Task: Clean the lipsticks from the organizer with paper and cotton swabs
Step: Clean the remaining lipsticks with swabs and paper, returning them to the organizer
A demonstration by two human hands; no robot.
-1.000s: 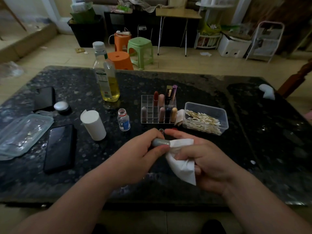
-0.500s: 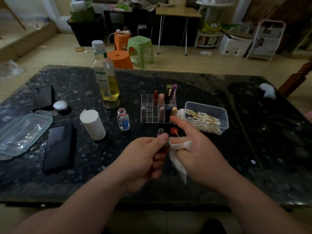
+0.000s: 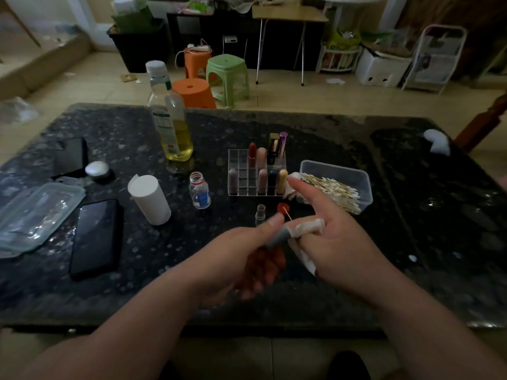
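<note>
Left hand [image 3: 247,253] had its grip curled round the grey lipstick [image 3: 278,237] above the counter [image 3: 411,215] – right hand [image 3: 337,242] pinched the paper [image 3: 307,229] against its tip, forefinger stuck out straight. Just behind stood the organizer [image 3: 256,171], swab box [image 3: 336,185] beside it – small bottle [image 3: 199,190], paper roll [image 3: 149,198] and phone [image 3: 96,237] off left.
</note>
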